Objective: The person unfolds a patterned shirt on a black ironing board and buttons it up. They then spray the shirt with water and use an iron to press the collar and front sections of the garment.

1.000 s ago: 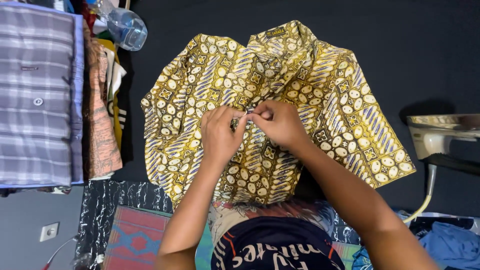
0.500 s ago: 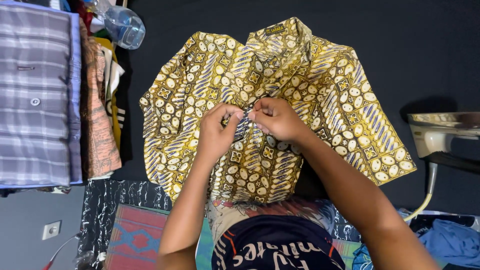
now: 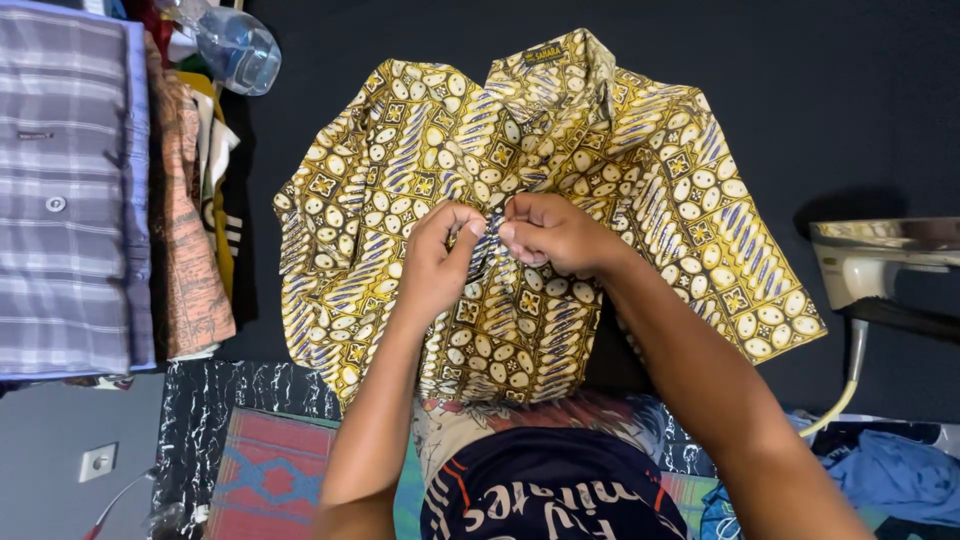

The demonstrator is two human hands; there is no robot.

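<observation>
Pinching shirt front | left hand (image 3: 437,262) and right hand (image 3: 551,233) both nipped on yellow patterned shirt (image 3: 640,170) placket | iron (image 3: 880,262) right

Dark table (image 3: 850,100), grey floor (image 3: 60,500), wall socket (image 3: 97,461)

Shirt (image 3: 610,150): woven cloth, matt, printed in yellow and blue, lightly creased. Tabletop (image 3: 830,90) cover: dark matt fabric. Folded plaid shirt (image 3: 60,190): soft matt cloth, smooth plastic buttons. Bottle (image 3: 235,45): clear glossy plastic. Iron (image 3: 880,255): glossy plastic body, polished metal soleplate.
</observation>
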